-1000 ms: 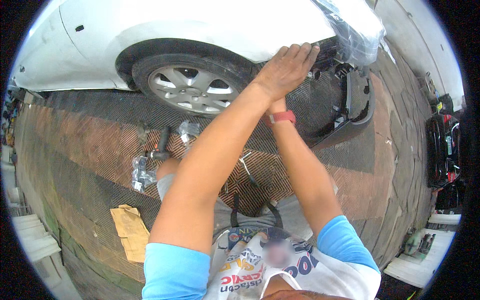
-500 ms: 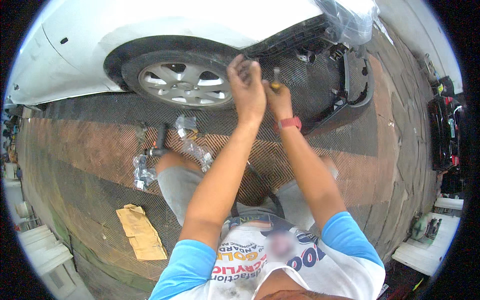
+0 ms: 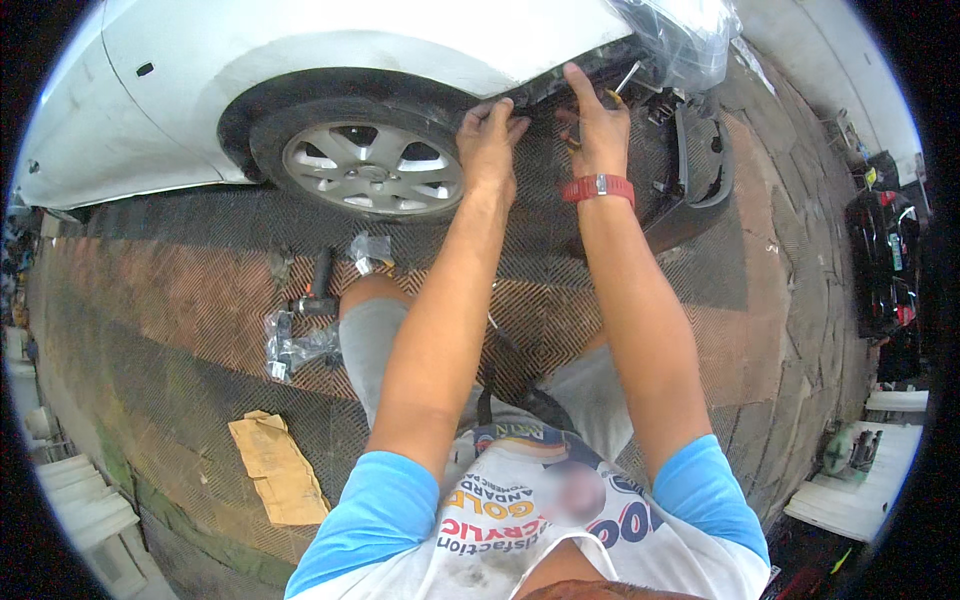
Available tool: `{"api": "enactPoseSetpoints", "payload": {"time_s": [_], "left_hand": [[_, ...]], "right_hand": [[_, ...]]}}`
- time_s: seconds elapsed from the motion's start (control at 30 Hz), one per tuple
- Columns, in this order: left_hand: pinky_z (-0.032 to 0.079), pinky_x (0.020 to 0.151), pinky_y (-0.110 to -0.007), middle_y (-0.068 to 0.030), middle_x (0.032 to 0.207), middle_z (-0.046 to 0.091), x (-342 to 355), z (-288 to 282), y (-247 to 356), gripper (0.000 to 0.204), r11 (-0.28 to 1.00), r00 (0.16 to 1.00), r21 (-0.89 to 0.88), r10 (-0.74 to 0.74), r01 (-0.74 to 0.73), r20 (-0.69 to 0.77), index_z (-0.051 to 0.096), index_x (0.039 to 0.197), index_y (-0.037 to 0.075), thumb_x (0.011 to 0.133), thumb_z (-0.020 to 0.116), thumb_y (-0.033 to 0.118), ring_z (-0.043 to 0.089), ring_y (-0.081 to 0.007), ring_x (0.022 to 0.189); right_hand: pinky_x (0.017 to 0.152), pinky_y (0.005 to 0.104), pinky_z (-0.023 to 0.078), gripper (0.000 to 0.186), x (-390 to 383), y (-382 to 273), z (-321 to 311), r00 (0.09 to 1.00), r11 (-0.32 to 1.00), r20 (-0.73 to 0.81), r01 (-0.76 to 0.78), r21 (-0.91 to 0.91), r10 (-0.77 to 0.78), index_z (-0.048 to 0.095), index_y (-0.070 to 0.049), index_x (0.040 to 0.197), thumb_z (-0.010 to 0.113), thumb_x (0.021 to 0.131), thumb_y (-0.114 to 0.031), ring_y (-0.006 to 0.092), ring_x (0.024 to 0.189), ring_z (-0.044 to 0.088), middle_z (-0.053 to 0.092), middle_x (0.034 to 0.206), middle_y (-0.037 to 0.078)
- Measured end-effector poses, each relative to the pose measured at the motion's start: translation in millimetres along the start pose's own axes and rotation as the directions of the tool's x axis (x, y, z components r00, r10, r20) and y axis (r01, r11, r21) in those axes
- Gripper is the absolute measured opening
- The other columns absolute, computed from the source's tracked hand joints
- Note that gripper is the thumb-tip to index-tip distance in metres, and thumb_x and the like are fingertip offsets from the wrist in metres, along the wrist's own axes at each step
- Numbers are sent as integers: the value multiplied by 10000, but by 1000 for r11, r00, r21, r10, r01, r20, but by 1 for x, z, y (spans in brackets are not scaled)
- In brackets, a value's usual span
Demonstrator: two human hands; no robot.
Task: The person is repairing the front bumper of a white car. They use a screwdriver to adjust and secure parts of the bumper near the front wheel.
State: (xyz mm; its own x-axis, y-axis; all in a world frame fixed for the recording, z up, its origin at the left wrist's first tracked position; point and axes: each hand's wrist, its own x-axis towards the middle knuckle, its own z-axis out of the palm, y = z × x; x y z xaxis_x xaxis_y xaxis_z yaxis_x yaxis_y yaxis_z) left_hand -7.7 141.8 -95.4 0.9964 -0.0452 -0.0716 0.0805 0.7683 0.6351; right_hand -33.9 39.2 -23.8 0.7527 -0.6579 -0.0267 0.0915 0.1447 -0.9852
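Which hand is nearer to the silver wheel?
Left. In this view, the left hand is close beside the silver wheel, at its right edge; the right hand is farther right.

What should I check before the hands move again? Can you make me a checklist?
1. Screwdriver in the right hand: ok, its handle is in the palm.
2. Left hand up by the white car's edge: ok, beside the wheel.
3. Something in the left fingers: cannot tell, too small.
4. Power tool away from the hands: ok, on the floor.
5. Floor tidy: not ok, brown paper and plastic bags lie there.
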Motion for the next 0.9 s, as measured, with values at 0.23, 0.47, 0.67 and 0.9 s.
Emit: {"api": "enactPoseSetpoints", "payload": {"time_s": [0.23,0.47,0.67,0.9], "left_hand": [[477,1070,-444,-179,1202,544,-5,-4,0,420,931,967,-262,-243,254,73,476,1260,-31,975,653,222,553,-315,1169],[523,1030,-434,-155,1158,539,2,-9,12,404,965,964,-70,-243,251,106,499,1209,-31,929,689,189,589,-328,1109],[517,1043,-403,-183,1221,524,-8,-2,3,483,963,973,-146,-220,228,67,418,1292,-96,952,663,143,579,-256,1144],[510,1047,-428,-186,1247,531,-11,-2,-3,532,945,973,-231,-220,230,67,410,1339,-75,948,675,171,584,-277,1145]], "right_hand": [[481,284,458,763,-27,12,9,980,991,-147,134,-3,-133,381,73,1295,857,765,-201,189,732,627,614,928,135],[540,340,468,675,-54,12,24,967,988,-248,84,131,-49,399,27,1301,809,809,-187,213,762,645,628,993,115],[575,332,437,385,-20,6,-8,1000,995,21,0,96,-2,606,-58,1074,818,802,-228,202,792,661,679,969,78],[518,287,460,662,-13,-1,4,997,989,29,79,-125,-76,520,31,1180,901,750,-296,171,666,617,659,917,85]]}}
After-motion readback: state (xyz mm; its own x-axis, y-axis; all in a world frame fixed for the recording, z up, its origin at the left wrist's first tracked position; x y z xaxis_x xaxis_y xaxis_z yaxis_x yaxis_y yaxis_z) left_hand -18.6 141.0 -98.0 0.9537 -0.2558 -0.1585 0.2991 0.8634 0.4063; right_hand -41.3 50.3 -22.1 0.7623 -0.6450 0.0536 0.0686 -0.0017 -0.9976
